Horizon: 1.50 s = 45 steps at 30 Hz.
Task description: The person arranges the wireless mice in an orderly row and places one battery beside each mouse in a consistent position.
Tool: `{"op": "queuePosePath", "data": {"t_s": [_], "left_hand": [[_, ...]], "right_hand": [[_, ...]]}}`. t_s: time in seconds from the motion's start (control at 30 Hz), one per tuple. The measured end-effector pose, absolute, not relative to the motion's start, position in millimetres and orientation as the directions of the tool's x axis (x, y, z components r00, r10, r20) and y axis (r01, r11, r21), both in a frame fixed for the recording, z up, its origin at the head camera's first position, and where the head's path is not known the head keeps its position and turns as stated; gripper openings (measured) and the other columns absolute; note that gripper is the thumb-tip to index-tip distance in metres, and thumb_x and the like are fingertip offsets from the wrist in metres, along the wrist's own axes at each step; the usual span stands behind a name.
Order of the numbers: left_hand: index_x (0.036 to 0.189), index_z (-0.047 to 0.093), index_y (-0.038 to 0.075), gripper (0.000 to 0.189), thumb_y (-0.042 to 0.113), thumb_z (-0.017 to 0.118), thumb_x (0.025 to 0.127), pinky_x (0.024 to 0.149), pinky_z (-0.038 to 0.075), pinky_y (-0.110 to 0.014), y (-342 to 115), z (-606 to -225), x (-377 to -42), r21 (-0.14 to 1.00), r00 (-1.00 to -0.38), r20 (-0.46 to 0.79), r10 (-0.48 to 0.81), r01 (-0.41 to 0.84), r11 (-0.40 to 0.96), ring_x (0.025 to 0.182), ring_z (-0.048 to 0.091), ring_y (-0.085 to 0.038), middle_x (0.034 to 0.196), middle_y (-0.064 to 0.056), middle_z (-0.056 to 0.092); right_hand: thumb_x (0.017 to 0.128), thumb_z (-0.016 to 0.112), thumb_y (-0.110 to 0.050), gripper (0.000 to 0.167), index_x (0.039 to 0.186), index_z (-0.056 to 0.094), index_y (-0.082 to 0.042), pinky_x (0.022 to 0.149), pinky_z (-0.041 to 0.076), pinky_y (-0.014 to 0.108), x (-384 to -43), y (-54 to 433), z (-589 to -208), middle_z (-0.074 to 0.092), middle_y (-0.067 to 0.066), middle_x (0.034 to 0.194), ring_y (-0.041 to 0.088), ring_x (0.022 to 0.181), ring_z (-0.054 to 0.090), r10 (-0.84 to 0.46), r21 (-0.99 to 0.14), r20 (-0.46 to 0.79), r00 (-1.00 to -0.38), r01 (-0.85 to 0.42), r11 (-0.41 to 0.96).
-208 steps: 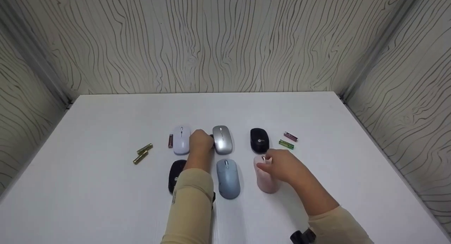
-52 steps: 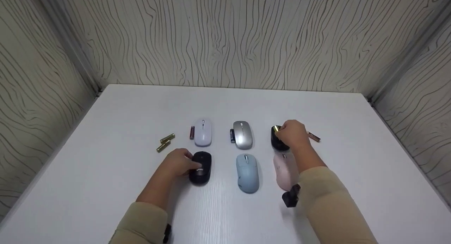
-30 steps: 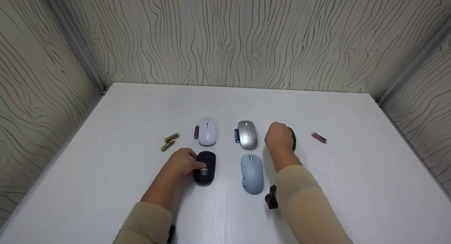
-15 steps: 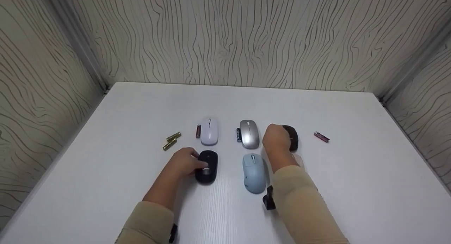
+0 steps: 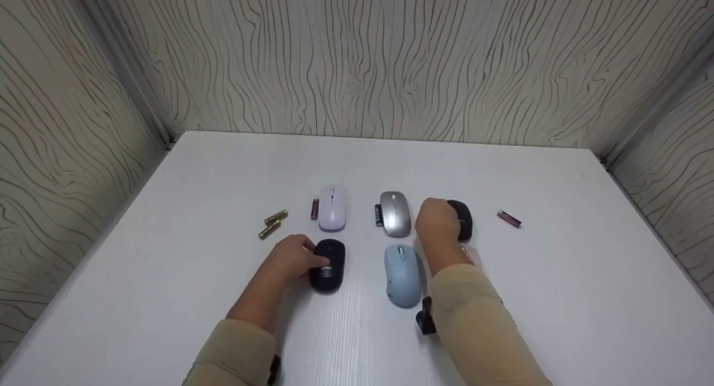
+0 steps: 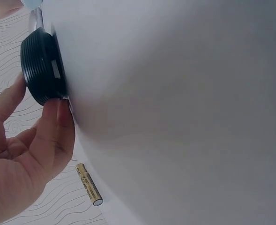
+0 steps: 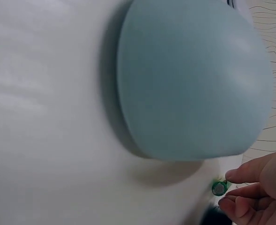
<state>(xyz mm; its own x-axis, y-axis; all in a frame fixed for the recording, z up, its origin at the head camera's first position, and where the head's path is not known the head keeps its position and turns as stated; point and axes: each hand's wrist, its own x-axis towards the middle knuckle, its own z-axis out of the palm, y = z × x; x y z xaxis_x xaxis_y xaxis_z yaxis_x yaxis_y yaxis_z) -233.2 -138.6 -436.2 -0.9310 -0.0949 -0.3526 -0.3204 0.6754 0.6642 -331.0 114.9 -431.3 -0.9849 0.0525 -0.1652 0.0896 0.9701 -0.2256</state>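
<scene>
In the head view my left hand [image 5: 289,257] grips the front-left black mouse [image 5: 328,271], thumb on top and fingers along its left side. The left wrist view shows that mouse's ribbed side [image 6: 37,70] at the fingertips. My right hand [image 5: 438,224] is down at the left side of the back-right black mouse [image 5: 462,221], hiding part of it. The right wrist view shows a green battery [image 7: 219,188] end-on, pinched between thumb and fingers close to the table. Below, a pink mouse [image 5: 471,255] is mostly covered by the right forearm.
A lavender mouse [image 5: 332,210] has a dark red battery [image 5: 315,209] beside it. Left of a silver mouse [image 5: 395,214] lies a dark blue battery [image 5: 379,215]. A light blue mouse [image 5: 403,277] is in front. Two gold batteries [image 5: 273,223] lie left, one red battery [image 5: 509,218] right.
The left hand went from beside the silver mouse to the front-left black mouse. The right hand left the pink mouse and carried the green battery to the back black mouse's left side.
</scene>
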Motion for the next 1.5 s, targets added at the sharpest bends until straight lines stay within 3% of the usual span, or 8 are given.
{"op": "queuePosePath", "data": {"t_s": [0.3,0.5,0.73,1.0,1.2,1.5], "left_hand": [[0.101,0.060,0.000,0.039,0.025,0.074,0.075,0.075,0.045,-0.033,-139,-435,-233,0.670,-0.934,-0.347,-0.087,-0.312,0.673,0.088,0.054,-0.022,0.100,-0.011,0.060],[0.100,0.060,0.000,0.038,0.024,0.074,0.075,0.069,0.046,-0.030,-139,-435,-233,0.681,-0.930,-0.356,-0.092,-0.326,0.655,0.084,0.055,-0.021,0.097,-0.010,0.060],[0.101,0.060,-0.001,0.039,0.024,0.074,0.074,0.069,0.046,-0.030,-140,-435,-233,0.669,-0.931,-0.352,-0.090,-0.318,0.672,0.085,0.055,-0.022,0.097,-0.011,0.060],[0.102,0.060,0.000,0.039,0.024,0.073,0.075,0.070,0.046,-0.030,-141,-436,-233,0.678,-0.934,-0.349,-0.072,-0.305,0.669,0.084,0.055,-0.021,0.097,-0.010,0.059],[0.100,0.060,0.000,0.037,0.024,0.073,0.076,0.070,0.046,-0.030,-141,-435,-232,0.682,-0.937,-0.346,-0.059,-0.294,0.670,0.083,0.055,-0.021,0.095,-0.010,0.060],[0.101,0.060,-0.001,0.037,0.023,0.073,0.076,0.067,0.046,-0.029,-139,-431,-228,0.683,-0.938,-0.343,-0.057,-0.290,0.670,0.082,0.056,-0.020,0.097,-0.010,0.059]], "right_hand": [[0.088,0.047,0.002,0.020,0.101,0.062,0.005,0.066,0.052,0.038,-328,123,-420,0.064,0.020,0.092,0.022,0.075,0.061,0.041,-0.210,-0.177,-0.983,0.078,0.974],[0.088,0.057,-0.016,0.024,0.094,0.063,0.006,0.067,0.052,0.036,-321,131,-410,0.065,0.018,0.088,0.021,0.070,0.058,-0.012,-0.230,-0.122,-0.992,0.017,0.973],[0.085,0.064,-0.025,0.033,0.102,0.062,0.004,0.073,0.049,0.039,-306,146,-392,0.064,0.016,0.093,0.023,0.076,0.055,-0.041,-0.331,-0.131,-0.991,0.005,0.944],[0.082,0.065,-0.032,0.038,0.092,0.062,0.005,0.071,0.048,0.043,-275,175,-382,0.063,0.015,0.086,0.025,0.077,0.057,-0.079,-0.319,-0.202,-0.976,-0.011,0.948],[0.080,0.066,-0.038,0.054,0.106,0.058,0.009,0.077,0.047,0.046,-253,185,-386,0.062,0.020,0.098,0.026,0.082,0.055,-0.033,-0.290,-0.270,-0.962,0.049,0.956],[0.076,0.071,-0.037,0.052,0.097,0.059,0.010,0.063,0.045,0.037,-240,196,-400,0.059,0.012,0.080,0.023,0.072,0.052,0.019,-0.313,-0.294,-0.956,0.114,0.943]]}}
